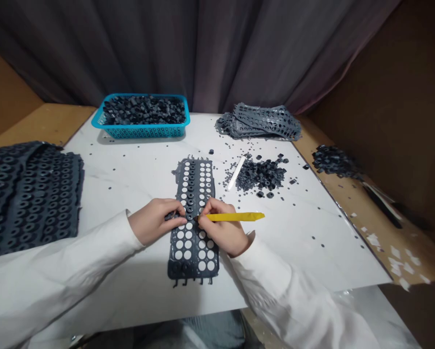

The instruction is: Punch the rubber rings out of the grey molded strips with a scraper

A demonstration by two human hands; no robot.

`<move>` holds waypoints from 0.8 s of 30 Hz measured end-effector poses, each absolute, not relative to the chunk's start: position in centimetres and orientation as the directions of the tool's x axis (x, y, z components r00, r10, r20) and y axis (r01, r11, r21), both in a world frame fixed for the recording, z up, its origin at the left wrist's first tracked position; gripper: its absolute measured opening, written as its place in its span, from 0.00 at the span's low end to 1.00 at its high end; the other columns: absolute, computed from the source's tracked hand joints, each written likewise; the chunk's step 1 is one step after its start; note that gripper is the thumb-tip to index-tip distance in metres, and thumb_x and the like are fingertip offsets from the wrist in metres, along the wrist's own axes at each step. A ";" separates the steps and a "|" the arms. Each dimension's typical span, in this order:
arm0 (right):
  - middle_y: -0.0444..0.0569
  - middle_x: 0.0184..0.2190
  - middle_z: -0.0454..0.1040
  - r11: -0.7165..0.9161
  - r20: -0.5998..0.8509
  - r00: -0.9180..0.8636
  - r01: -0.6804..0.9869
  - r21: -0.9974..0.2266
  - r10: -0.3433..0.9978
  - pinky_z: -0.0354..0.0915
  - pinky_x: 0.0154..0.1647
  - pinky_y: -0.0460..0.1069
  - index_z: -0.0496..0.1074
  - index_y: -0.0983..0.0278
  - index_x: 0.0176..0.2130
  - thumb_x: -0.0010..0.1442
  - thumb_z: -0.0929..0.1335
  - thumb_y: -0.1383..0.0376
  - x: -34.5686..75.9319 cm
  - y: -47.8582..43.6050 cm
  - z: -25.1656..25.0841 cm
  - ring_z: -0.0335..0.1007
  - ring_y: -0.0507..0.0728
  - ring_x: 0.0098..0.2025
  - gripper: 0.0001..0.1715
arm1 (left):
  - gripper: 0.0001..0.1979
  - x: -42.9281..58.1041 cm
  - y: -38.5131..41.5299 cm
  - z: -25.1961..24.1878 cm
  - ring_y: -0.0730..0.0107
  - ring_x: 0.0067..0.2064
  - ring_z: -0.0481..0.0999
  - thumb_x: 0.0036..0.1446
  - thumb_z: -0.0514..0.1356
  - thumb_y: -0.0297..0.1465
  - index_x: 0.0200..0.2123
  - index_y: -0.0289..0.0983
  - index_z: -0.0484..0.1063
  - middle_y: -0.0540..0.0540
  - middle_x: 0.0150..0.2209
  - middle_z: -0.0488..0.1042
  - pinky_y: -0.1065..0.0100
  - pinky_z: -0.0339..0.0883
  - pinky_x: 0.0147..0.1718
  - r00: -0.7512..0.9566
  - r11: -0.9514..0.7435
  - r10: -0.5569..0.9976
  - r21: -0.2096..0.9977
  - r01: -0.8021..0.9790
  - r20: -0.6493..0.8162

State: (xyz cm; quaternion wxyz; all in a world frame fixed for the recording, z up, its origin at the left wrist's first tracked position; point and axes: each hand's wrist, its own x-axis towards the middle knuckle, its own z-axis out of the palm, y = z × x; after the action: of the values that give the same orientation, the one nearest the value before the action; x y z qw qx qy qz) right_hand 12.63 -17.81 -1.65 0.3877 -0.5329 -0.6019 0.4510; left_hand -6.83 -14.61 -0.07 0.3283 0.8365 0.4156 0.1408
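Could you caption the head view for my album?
Left hand and right hand over a dark sheet, the right gripping a yellow tool; a blue basket of black pieces beyond.

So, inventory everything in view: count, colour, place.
Perforated sheet: one, dark, centre
Plastic basket: one, turquoise, back left
Small pieces: many, black, in basket
Ringed sheets: several, dark, left
Holed sheets: uncounted stack, grey, back right
Bits: many, black, centre right
Stick: one, white, beside bits
Heap: one, black, far right
Slim object: one, black, far right
Scraps: many, white, right
Tabletop: one, white, beneath
Curtain: one, grey, behind
Walls: two, brown, sides
Slender tool: one, yellow, right hand
Lap: one, bluish, below
Left hand, right hand: one each, white sleeves, at sheet
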 end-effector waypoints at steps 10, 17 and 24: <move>0.41 0.18 0.67 -0.001 -0.042 -0.131 0.296 -0.955 0.990 0.57 0.22 0.43 0.62 0.63 0.23 0.47 0.65 0.70 12.7 -17.9 -1.4 0.61 0.49 0.21 0.05 | 0.09 -7.1 -15.0 -0.1 0.71 0.32 0.71 0.60 0.52 0.32 0.35 0.37 0.71 0.48 0.32 0.74 0.71 0.62 0.33 0.568 -0.420 0.823 0.688 0.592 0.014; 0.41 0.19 0.67 0.008 -0.039 -0.152 0.301 -0.954 0.988 0.57 0.22 0.43 0.63 0.63 0.24 0.48 0.65 0.70 12.8 -17.9 -1.3 0.61 0.49 0.21 0.05 | 0.09 -7.3 -14.7 -0.3 0.73 0.28 0.69 0.55 0.57 0.33 0.38 0.36 0.74 0.47 0.30 0.74 0.72 0.62 0.29 0.640 -0.507 0.766 0.670 0.542 0.061; 0.40 0.18 0.66 -0.004 -0.052 -0.159 0.293 -0.956 0.986 0.56 0.21 0.43 0.62 0.63 0.24 0.49 0.65 0.69 12.9 -18.0 -1.3 0.60 0.49 0.20 0.05 | 0.09 -7.3 -14.4 -0.3 0.73 0.27 0.69 0.55 0.56 0.32 0.34 0.37 0.76 0.48 0.28 0.74 0.73 0.61 0.28 0.587 -0.415 0.809 0.719 0.558 0.011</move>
State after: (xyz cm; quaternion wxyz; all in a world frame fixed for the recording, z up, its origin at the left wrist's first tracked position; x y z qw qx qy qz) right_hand 12.85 -18.02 -1.34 0.3706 -0.5322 -0.6007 0.4675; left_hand -7.34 -14.39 -0.31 0.3456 0.8211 0.4162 0.1820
